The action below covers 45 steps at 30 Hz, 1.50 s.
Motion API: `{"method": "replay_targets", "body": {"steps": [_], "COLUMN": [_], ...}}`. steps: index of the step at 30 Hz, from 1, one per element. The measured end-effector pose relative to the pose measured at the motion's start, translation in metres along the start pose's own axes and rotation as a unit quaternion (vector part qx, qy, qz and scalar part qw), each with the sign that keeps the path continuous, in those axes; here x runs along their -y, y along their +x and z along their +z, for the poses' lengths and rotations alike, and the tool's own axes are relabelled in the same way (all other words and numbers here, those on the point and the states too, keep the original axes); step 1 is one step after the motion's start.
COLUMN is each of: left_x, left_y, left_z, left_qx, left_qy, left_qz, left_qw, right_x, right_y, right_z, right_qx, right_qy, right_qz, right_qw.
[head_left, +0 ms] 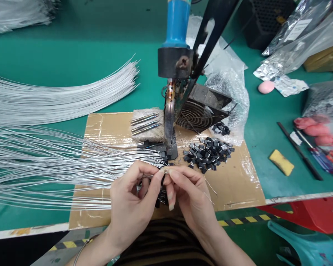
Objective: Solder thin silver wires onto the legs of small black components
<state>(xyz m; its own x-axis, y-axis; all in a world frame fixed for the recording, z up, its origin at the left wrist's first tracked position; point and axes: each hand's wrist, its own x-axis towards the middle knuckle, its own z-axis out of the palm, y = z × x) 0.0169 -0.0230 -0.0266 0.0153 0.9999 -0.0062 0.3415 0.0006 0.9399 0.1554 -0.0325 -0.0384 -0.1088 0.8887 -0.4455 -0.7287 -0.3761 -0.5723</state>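
Observation:
My left hand (135,203) and my right hand (190,188) meet over the cardboard, low in the middle of the view. Thumbs and forefingers of both are pinched together at a small black piece (163,180). Its exact form is mostly covered by my fingers. Thin bright strands (211,187) stick out beside my right hand. Long white wires (100,162) run in from the left, some ending in black connectors (163,157) just beyond my fingertips. More black parts lie below my hands, partly hidden. To the right is a pile of small black parts (209,153).
A blue-handled soldering iron (170,66) points down from a metal stand just ahead. Behind it sits a black fan (199,114); metal rods (145,123) rest on a pad. A white wire bundle (72,98) lies left, a yellow sponge (281,162) right.

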Motion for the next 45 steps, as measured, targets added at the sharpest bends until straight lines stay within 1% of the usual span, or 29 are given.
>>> {"method": "replay_targets", "body": {"steps": [8, 13, 18, 23, 27, 30, 34, 38, 41, 45], "left_x": [-0.006, -0.002, 0.001, 0.005, 0.007, 0.006, -0.001, -0.007, -0.009, -0.011], "left_y": [0.003, 0.001, 0.000, -0.003, -0.005, -0.003, 0.002, 0.006, 0.008, 0.010], "left_z": [0.001, 0.002, 0.002, 0.003, 0.006, 0.006, 0.003, 0.001, -0.001, -0.003], "left_qx": [0.008, 0.006, 0.012, -0.006, -0.028, -0.018, 0.000, 0.023, 0.028, 0.020], "left_qy": [-0.014, -0.020, -0.015, -0.002, -0.006, -0.025, -0.085, -0.150, -0.155, -0.133], "left_qz": [-0.013, -0.011, -0.007, 0.005, 0.006, -0.013, -0.054, -0.069, -0.073, -0.071], "left_qw": [1.000, 1.000, 1.000, 1.000, 1.000, 0.999, 0.995, 0.986, 0.985, 0.988], "right_x": [-0.002, -0.001, 0.000, -0.004, -0.008, -0.010, -0.010, -0.008, -0.004, 0.000], "right_y": [-0.002, -0.003, -0.001, 0.000, -0.001, -0.001, -0.001, -0.003, -0.004, -0.002], "right_z": [-0.001, -0.002, 0.000, 0.003, 0.007, 0.007, 0.000, -0.008, -0.010, -0.010], "right_qx": [-0.008, 0.002, -0.014, -0.024, -0.045, -0.046, -0.019, -0.001, -0.003, -0.022], "right_qy": [-0.021, -0.034, -0.047, -0.044, -0.025, -0.020, -0.058, -0.132, -0.166, -0.166], "right_qz": [-0.025, -0.022, -0.027, -0.029, -0.037, -0.049, -0.065, -0.106, -0.134, -0.124], "right_qw": [0.999, 0.999, 0.998, 0.998, 0.998, 0.998, 0.996, 0.986, 0.977, 0.978]}}
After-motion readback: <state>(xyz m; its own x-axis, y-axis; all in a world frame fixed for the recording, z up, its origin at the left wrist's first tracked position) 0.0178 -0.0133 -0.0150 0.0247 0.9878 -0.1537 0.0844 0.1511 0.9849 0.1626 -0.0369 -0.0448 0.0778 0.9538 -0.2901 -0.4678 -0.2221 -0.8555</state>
